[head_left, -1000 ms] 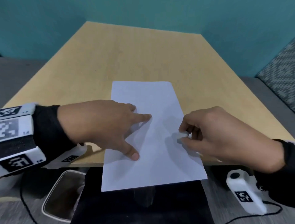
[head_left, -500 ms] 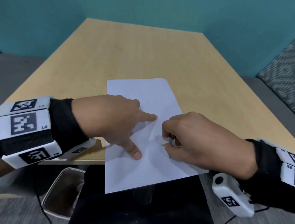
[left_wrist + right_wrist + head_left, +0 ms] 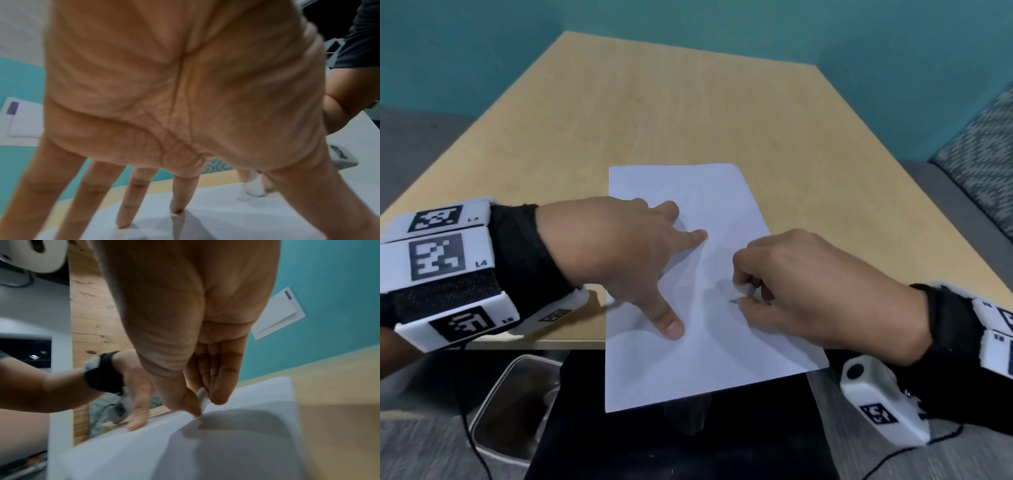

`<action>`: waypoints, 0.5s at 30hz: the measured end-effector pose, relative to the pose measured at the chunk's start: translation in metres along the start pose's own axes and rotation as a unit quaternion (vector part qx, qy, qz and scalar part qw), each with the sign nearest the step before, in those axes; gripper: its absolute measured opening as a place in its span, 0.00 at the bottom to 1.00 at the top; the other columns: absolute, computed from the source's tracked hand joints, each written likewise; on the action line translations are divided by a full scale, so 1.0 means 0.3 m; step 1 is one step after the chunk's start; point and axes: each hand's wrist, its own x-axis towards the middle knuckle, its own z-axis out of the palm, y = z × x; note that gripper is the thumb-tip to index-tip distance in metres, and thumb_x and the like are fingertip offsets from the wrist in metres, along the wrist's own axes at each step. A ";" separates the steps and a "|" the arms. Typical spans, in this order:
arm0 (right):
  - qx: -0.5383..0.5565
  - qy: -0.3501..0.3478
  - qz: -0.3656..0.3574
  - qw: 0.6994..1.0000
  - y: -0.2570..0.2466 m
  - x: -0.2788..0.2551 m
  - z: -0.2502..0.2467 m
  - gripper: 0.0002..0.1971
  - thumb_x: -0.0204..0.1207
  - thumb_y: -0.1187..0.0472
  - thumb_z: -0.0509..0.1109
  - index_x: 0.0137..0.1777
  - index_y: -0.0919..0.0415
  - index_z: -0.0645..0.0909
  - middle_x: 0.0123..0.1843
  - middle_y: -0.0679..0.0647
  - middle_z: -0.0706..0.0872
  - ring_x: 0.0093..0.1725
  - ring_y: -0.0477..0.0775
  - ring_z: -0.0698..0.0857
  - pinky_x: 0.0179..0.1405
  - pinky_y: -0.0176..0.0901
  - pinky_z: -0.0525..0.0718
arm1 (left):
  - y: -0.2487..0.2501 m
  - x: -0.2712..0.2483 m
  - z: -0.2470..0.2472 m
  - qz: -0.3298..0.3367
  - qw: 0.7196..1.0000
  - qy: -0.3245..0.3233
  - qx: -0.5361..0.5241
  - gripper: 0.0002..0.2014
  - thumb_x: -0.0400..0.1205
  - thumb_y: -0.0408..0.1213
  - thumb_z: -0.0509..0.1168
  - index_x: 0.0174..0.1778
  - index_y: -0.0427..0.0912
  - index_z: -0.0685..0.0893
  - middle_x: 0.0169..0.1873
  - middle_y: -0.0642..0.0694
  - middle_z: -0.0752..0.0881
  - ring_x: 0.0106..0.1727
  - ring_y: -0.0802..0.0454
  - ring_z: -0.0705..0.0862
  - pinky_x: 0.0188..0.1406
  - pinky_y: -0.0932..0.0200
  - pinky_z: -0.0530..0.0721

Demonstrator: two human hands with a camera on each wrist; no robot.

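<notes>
A white paper sheet (image 3: 688, 192) lies on the wooden table (image 3: 688, 102), and its near end hangs over the table's front edge. My left hand (image 3: 683, 282) presses on the sheet's left half with straight, spread fingers and thumb. My right hand (image 3: 741, 295) is over the sheet's right half. Its thumb and fingers pinch a small white eraser-like piece (image 3: 739, 292) whose tip touches the paper. The left wrist view shows that piece (image 3: 255, 189) standing on the paper (image 3: 226, 219). In the right wrist view the piece (image 3: 202, 398) sits between my thumb and fingers, above the paper (image 3: 226, 451).
A metal container (image 3: 517, 411) sits on the floor below the table's near left edge. A dark surface (image 3: 671, 452) lies under the overhanging paper. A patterned cushion (image 3: 983, 154) is at the right. The teal wall (image 3: 482, 51) stands behind the table.
My right hand has slid left across the paper with the white piece, from near the right edge toward the middle. My left hand stays pressed on the sheet.
</notes>
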 end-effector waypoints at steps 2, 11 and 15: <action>0.008 0.019 0.013 1.000 0.022 0.007 -0.001 0.05 0.78 0.52 0.71 0.46 0.51 0.82 0.40 0.44 0.84 0.41 0.53 0.85 0.44 0.55 0.88 | -0.004 -0.001 0.001 -0.004 1.000 -0.010 -0.015 0.70 0.57 0.89 0.67 0.89 0.72 0.35 0.86 0.54 0.59 0.73 0.45 0.79 0.64 0.42 0.85; -0.008 0.007 -0.027 1.000 0.023 0.033 -0.006 0.05 0.77 0.53 0.72 0.48 0.53 0.84 0.43 0.45 0.85 0.42 0.52 0.85 0.44 0.53 0.86 | -0.006 -0.006 -0.001 -0.005 1.000 -0.004 -0.012 0.70 0.55 0.90 0.64 0.89 0.74 0.34 0.88 0.55 0.60 0.74 0.44 0.81 0.65 0.42 0.85; -0.003 0.018 -0.031 0.999 0.043 0.049 -0.005 0.02 0.75 0.55 0.73 0.45 0.52 0.84 0.40 0.43 0.85 0.39 0.48 0.83 0.41 0.51 0.86 | -0.004 -0.009 -0.005 -0.007 1.000 -0.001 -0.013 0.71 0.54 0.90 0.65 0.90 0.72 0.35 0.89 0.55 0.59 0.73 0.45 0.82 0.65 0.43 0.86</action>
